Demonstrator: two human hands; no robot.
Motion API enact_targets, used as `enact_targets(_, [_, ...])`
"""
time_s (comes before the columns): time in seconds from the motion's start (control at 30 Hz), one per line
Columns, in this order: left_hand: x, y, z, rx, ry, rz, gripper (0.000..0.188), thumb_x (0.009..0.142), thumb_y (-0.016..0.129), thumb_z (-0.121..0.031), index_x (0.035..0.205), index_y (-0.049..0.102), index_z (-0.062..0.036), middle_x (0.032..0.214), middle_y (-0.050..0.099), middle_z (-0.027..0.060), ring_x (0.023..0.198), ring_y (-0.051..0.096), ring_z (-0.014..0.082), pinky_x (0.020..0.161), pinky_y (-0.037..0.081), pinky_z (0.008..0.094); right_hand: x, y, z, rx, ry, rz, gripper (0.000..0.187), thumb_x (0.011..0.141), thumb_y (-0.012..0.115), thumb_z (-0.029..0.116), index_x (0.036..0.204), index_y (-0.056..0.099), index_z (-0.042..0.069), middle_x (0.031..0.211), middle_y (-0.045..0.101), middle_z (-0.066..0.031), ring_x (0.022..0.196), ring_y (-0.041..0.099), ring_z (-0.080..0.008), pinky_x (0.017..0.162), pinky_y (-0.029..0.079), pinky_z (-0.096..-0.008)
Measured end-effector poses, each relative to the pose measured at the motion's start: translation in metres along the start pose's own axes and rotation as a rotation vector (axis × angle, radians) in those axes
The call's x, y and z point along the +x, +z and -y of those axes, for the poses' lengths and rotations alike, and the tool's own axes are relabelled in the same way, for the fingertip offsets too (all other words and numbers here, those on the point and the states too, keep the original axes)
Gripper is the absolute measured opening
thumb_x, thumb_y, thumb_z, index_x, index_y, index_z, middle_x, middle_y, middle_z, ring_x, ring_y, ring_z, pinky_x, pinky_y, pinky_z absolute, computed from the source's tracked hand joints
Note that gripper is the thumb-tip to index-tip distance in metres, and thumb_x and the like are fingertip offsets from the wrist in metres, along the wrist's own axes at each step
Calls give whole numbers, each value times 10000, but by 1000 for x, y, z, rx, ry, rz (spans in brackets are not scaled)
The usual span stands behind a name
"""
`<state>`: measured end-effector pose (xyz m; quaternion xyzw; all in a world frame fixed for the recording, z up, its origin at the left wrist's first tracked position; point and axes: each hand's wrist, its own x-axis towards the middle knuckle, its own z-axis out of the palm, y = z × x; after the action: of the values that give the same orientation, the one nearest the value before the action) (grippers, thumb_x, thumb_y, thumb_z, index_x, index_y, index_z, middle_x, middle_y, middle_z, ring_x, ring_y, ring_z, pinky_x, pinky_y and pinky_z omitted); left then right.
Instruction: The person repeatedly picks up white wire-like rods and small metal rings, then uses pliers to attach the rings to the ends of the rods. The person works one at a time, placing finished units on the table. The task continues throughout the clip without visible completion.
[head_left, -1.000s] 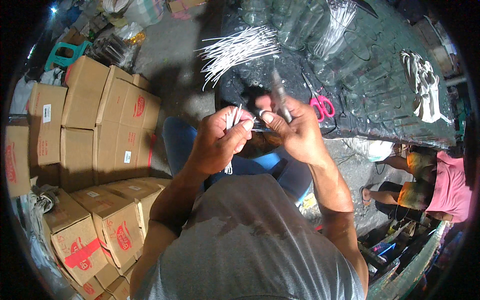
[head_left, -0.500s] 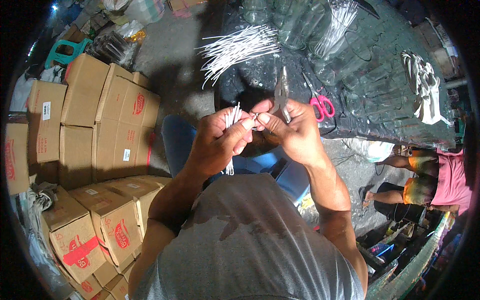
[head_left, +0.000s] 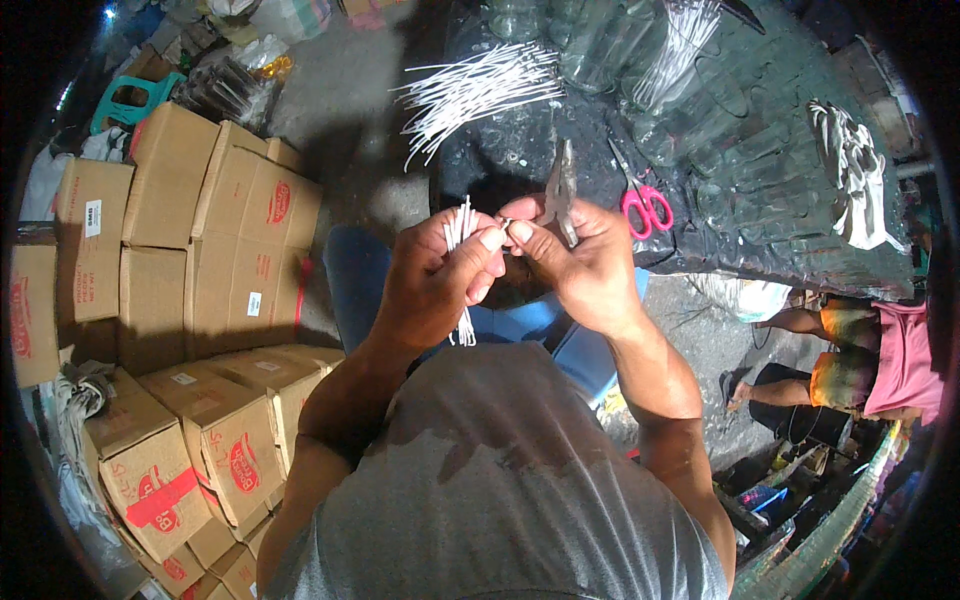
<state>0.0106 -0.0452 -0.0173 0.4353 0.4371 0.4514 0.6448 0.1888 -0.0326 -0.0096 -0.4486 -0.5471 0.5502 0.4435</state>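
Observation:
My left hand (head_left: pixel 432 268) is closed around a bundle of thin white wick-like strands (head_left: pixel 458 228), whose ends stick out above and below the fist. Pliers (head_left: pixel 562 190) rest in my right hand (head_left: pixel 590 265), jaws pointing away from me. The thumb and forefinger of that hand pinch a tiny metallic piece (head_left: pixel 508 226) against the left fingertips; its kind is too small to tell. A larger pile of the same white strands (head_left: pixel 485 90) lies on the dark-covered table (head_left: pixel 510 150) beyond my hands. Scissors with pink handles (head_left: pixel 645 208) lie to the right of the pliers.
Clear glass jars (head_left: pixel 600 60) cover much of the table, with another strand bundle (head_left: pixel 680 55) among them. White cloth gloves (head_left: pixel 850 175) lie at the right. Cardboard boxes (head_left: pixel 225 400) are stacked on my left. A person in a pink top (head_left: pixel 905 360) is at far right.
My hands stay together, with a slight shift of the fingers around the small piece. The pliers have tilted a little. The view has moved slightly.

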Motion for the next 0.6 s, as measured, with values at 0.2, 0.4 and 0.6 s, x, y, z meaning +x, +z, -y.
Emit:
enact_targets(0.2, [1, 2, 2, -37, -13, -18, 143, 1004, 587, -130, 963, 647, -7, 702, 598, 4, 548, 479, 36, 480, 374, 218, -1, 4, -14, -22, -114, -70, 126, 952, 680, 57, 1051, 718, -11, 882, 746, -67, 843, 648, -76, 736, 531, -265])
enact_targets(0.4, [0, 6, 7, -130, 2, -72, 146, 999, 600, -148, 960, 647, -16, 701, 602, 17, 535, 473, 45, 474, 371, 223, 1, 2, -11, -257, -279, -21, 160, 920, 698, 51, 1066, 718, -10, 955, 743, -136, 857, 715, -177, 753, 543, -287])
enact_targets(0.6, [1, 4, 12, -139, 120, -100, 126, 1001, 589, -137, 1003, 636, -20, 740, 619, 28, 549, 479, 50, 485, 385, 227, 7, -5, -12, -346, -470, 12, 291, 918, 687, 48, 1203, 650, 0, 981, 723, -159, 871, 731, -257, 738, 546, -339])
